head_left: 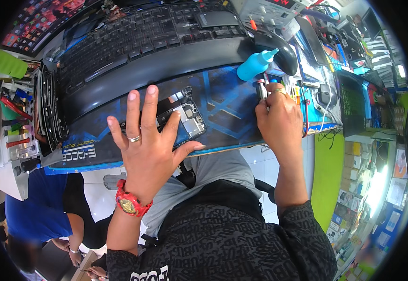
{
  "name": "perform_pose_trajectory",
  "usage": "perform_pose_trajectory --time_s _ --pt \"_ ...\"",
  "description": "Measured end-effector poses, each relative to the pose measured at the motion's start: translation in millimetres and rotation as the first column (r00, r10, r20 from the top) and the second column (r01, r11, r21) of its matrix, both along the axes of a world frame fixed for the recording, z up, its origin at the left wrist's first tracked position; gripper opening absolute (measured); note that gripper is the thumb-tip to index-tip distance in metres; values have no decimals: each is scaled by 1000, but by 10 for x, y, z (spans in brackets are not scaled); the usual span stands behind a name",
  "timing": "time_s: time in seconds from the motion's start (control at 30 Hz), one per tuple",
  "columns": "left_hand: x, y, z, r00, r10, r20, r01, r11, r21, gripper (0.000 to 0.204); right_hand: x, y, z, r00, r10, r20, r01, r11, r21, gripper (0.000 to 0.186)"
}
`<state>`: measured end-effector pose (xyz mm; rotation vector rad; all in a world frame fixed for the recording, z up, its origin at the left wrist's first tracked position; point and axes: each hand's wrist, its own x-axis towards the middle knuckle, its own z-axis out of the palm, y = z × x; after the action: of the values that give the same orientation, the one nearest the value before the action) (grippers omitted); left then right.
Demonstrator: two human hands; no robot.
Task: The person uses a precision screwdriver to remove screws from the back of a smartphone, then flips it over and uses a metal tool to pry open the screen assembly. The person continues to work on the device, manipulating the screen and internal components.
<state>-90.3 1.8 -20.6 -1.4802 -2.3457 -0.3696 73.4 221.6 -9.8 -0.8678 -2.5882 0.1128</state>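
Note:
An opened smartphone (192, 121) with bare inner parts lies on the dark blue-patterned mat (222, 100). My left hand (150, 138) rests flat over it with fingers spread, its index fingertip and thumb touching the phone; part of the phone is hidden beneath. At the mat's right side my right hand (281, 114) is closed, thumb and curled fingers at a slim silver tool with a red end (261, 89), which looks like a small screwdriver. Just beyond it a blue squeeze bottle (255, 64) leans to the right.
A black keyboard (138, 47) and its wrist rest span the back. A black mouse (279, 54) and a power supply (272, 14) stand back right, near cables and tools. Phone frames (49, 107) are stacked at left. Another person (40, 206) sits at lower left.

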Motion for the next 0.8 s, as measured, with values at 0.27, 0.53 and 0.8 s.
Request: perform_pose_trajectory --time_s 0.27,0.53,0.8 --pt "-6 -9 -20 1000 -2 3 2 1000 5 64 125 -142 74 995 23 -96 -35 991 -129 29" --pt "-4 -4 -27 1000 2 -19 -2 1000 4 66 90 -247 113 997 69 -47 -74 987 -139 29" --pt "-12 0 -24 1000 0 -16 0 1000 -2 66 68 -290 -42 989 145 -9 -145 989 -24 19"
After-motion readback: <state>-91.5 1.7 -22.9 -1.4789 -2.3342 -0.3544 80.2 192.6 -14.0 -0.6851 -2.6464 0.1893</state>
